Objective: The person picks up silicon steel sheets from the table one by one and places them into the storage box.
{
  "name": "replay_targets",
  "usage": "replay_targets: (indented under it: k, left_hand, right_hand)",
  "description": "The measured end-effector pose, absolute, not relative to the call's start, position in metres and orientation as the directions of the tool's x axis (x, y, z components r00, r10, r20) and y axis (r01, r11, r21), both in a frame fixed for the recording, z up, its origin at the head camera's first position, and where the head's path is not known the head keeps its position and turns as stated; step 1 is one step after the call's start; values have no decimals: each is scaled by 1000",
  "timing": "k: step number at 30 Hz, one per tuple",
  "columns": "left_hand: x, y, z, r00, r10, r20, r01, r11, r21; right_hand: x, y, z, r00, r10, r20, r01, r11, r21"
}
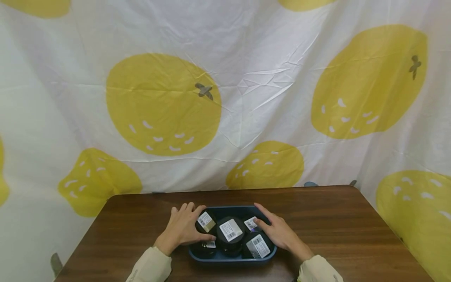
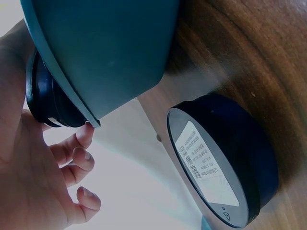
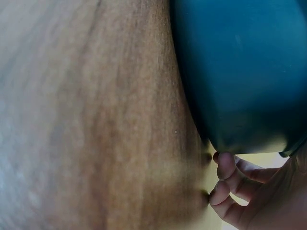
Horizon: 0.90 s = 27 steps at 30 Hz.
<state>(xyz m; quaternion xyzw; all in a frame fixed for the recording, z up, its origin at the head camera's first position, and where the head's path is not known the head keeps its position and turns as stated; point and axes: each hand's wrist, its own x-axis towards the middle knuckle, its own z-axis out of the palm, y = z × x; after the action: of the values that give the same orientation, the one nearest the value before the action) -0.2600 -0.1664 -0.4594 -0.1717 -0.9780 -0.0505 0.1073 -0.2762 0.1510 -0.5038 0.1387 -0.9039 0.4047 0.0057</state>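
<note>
A blue bin stands on the table, filled with several round black tubs whose label sides face up. One tub in the middle sits higher than the rest. On the left, my left hand curls thumb and index finger round a tub; in the left wrist view that tub shows past the bin's rim. My right hand holds the bin's right end, thumb over the rim by a tub. Its other fingers touch the bin's outer wall in the right wrist view.
Another labelled black tub rests on the table outside the bin in the left wrist view; I cannot make it out in the head view. The brown wooden table ends at a white cloth printed with yellow fruit.
</note>
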Motion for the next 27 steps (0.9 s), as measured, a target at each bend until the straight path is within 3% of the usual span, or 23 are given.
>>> replay_targets:
  k: [27]
  left_hand:
    - [-259, -171, -460, -924, 308, 227, 334, 939, 87]
  right_hand:
    - [-276, 150, -505, -964, -237, 120, -248, 639, -728]
